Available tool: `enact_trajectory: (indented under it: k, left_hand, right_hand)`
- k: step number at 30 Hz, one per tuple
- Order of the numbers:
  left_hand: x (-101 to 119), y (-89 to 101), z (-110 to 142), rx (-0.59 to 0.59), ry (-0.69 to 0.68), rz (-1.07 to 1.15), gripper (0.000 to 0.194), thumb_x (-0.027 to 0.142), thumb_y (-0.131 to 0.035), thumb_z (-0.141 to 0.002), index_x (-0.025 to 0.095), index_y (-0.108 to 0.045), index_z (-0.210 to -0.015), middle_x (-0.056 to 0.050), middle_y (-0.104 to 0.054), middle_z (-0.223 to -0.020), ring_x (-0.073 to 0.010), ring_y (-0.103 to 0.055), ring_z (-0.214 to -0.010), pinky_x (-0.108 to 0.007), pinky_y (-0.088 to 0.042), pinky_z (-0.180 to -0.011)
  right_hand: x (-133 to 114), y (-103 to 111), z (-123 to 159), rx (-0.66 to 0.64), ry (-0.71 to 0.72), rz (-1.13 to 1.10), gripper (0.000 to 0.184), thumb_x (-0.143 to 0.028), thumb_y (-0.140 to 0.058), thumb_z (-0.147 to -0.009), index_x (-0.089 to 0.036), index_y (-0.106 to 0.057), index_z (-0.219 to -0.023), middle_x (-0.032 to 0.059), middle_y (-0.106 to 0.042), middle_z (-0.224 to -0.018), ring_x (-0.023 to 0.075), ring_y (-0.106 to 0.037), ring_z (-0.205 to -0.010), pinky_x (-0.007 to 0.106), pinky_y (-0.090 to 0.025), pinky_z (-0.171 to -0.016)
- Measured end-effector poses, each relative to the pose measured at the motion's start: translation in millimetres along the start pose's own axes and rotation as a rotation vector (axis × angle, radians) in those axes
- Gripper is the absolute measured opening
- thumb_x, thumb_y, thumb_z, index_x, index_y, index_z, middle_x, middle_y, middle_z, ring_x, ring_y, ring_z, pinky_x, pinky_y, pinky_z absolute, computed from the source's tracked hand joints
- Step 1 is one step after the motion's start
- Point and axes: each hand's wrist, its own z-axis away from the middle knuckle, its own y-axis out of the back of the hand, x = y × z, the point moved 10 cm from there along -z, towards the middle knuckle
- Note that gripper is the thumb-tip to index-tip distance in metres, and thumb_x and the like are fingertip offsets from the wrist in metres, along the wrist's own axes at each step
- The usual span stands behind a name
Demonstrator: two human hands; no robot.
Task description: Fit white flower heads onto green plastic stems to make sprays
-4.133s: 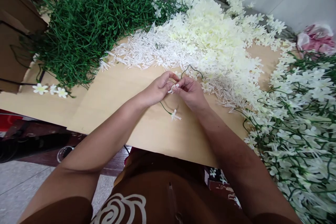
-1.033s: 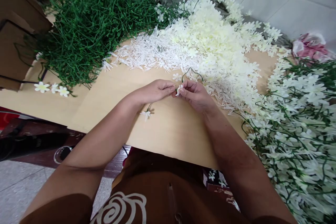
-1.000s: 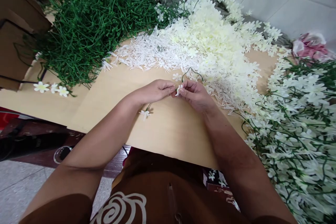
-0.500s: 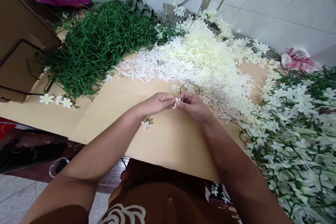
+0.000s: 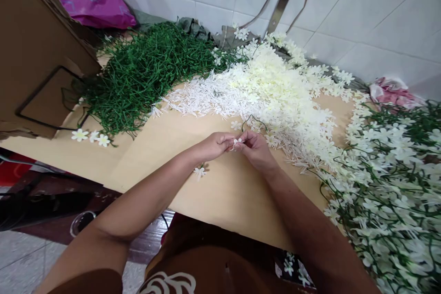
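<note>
A small white artificial flower [image 5: 237, 141] sits between the fingertips of my two hands, just above the cardboard. My left hand [image 5: 217, 144] is closed in a pinch on its left side. From the right, my right hand [image 5: 255, 149] pinches it with thumb and forefinger. A dark green stem [image 5: 254, 118] curves up behind my right fingers; where it ends is hidden. Below my left wrist, another white flower [image 5: 200, 172] shows on a short green stem. One loose flower [image 5: 236, 125] lies just beyond my fingertips.
Behind my hands spreads a heap of white petals [image 5: 268, 78]. Green plastic stems [image 5: 151, 64] are piled at left, near a cardboard box [image 5: 41, 55] and a purple bag [image 5: 93, 0]. Finished-looking flower sprays [image 5: 389, 193] fill the right. A tiled wall [image 5: 372, 14] stands behind.
The view has shifted, so everything sits slightly lower and further right. Both hands keep pinching at the white flower, which has turned a little between the fingertips.
</note>
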Motion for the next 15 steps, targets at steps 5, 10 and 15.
enact_trajectory:
  k: [5,10,15]
  left_hand:
    - [1,0.5,-1,0.022,-0.011,0.111,0.058,0.075,-0.051,-0.074,0.019,-0.042,-0.063,0.006,-0.034,-0.057,-0.0080,-0.030,-0.055,-0.024,-0.024,-0.053]
    - [-5,3.5,-7,0.083,0.018,0.216,0.056,0.072,-0.055,-0.073,0.016,-0.051,-0.068,0.003,-0.047,-0.061,-0.0087,-0.040,-0.057,-0.024,-0.031,-0.056]
    - [-14,18.2,-12,0.223,0.047,0.353,0.052,0.066,-0.058,-0.075,0.014,-0.059,-0.080,0.000,-0.056,-0.067,-0.0102,-0.050,-0.061,-0.024,-0.039,-0.061]
  right_hand:
    - [0,-2,-1,0.031,0.025,0.078,0.043,-0.046,-0.085,-0.056,-0.021,-0.053,-0.067,-0.0049,-0.061,-0.060,0.0105,-0.058,-0.057,0.026,-0.047,-0.060]
    - [-36,15,7,0.016,0.003,0.329,0.039,-0.047,-0.084,-0.057,-0.020,-0.057,-0.064,-0.0044,-0.059,-0.057,0.0101,-0.053,-0.053,0.025,-0.042,-0.053]
    - [-151,88,76,0.224,0.345,0.435,0.033,-0.057,-0.078,-0.063,-0.028,-0.063,-0.060,0.0055,-0.064,-0.060,0.0151,-0.062,-0.062,0.035,-0.042,-0.055]
